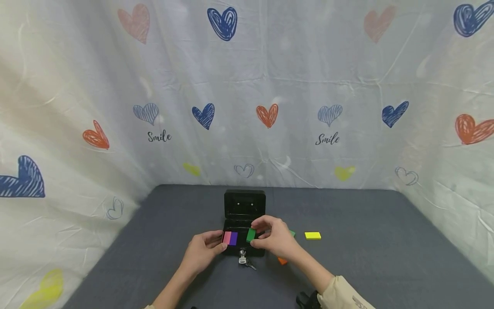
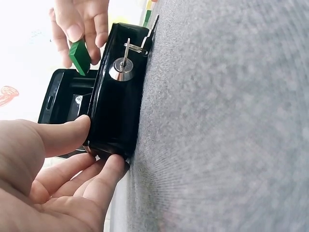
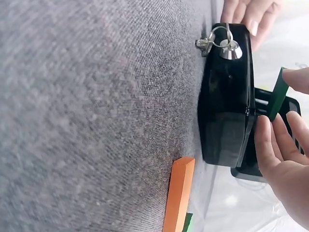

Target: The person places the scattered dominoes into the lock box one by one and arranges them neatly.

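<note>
A black metal cash box (image 1: 231,250) stands on the table with its lid (image 1: 245,210) raised. The left hand (image 1: 201,250) grips the box's left side, thumb at the rim and fingers against the outer wall. Inside the box, beside that thumb, a pink block (image 1: 227,237) and a purple block (image 1: 233,238) lie side by side. Over the right part of the box, the right hand (image 1: 277,236) pinches a green block (image 1: 251,235) between thumb and fingers. A key (image 2: 126,48) sits in the front lock (image 2: 120,70), and another hangs from its ring.
On the table (image 1: 347,266) right of the box lie a yellow block (image 1: 312,235), an orange block (image 3: 179,195) and another green block (image 3: 188,222), the last two partly hidden by the right arm in the head view. A black object (image 1: 306,299) is near the right sleeve. A heart-printed curtain (image 1: 293,141) hangs behind.
</note>
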`<state>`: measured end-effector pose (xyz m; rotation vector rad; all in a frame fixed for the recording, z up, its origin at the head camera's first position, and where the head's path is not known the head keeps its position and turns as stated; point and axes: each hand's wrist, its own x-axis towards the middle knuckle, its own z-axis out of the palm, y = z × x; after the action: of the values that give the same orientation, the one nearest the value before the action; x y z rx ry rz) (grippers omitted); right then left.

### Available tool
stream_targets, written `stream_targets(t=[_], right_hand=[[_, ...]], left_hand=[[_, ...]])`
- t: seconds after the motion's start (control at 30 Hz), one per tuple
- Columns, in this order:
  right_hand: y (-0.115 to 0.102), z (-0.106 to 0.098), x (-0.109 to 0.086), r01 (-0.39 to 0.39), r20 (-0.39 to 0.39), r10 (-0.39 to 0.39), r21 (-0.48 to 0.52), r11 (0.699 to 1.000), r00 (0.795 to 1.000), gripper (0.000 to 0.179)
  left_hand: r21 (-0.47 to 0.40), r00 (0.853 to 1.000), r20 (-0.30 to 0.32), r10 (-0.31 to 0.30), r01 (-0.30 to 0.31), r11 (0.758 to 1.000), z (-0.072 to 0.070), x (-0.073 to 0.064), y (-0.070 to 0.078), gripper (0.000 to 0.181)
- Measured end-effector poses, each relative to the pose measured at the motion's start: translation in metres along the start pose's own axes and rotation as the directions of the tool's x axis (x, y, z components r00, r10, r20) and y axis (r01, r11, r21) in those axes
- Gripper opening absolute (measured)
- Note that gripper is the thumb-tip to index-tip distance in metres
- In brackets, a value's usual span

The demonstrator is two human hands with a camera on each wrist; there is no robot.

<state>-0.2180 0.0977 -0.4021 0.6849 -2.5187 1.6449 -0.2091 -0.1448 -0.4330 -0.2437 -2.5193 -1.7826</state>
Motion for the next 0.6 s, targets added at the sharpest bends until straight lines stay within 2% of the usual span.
stream_targets(t=[0.2, 0.43, 0.6], right_hand=[[0.0025, 0.0025, 0.0023, 0.009, -0.008, -0.009, 0.026, 1.000, 1.000, 0.040], [0.0070, 0.0047, 0.0053, -0.004, -0.009, 0.004, -0.020, 1.000, 1.000, 0.038], [0.0082, 0.0073, 0.0081, 0.000, -0.010, 0.000, -0.019, 1.000, 1.000, 0.038]], left_hand=[[-0.004, 1.000, -0.002, 0.004, -0.004, 1.000, -0.0004, 0.0005, 0.0002, 0.045], [0.007, 1.000, -0.008, -0.001, 0.001, 1.000, -0.0002, 0.0010, 0.0006, 0.045], [0.002, 1.000, -0.005, -0.011, 0.011, 1.000, -0.0007, 0.0000, 0.0008, 0.045]])
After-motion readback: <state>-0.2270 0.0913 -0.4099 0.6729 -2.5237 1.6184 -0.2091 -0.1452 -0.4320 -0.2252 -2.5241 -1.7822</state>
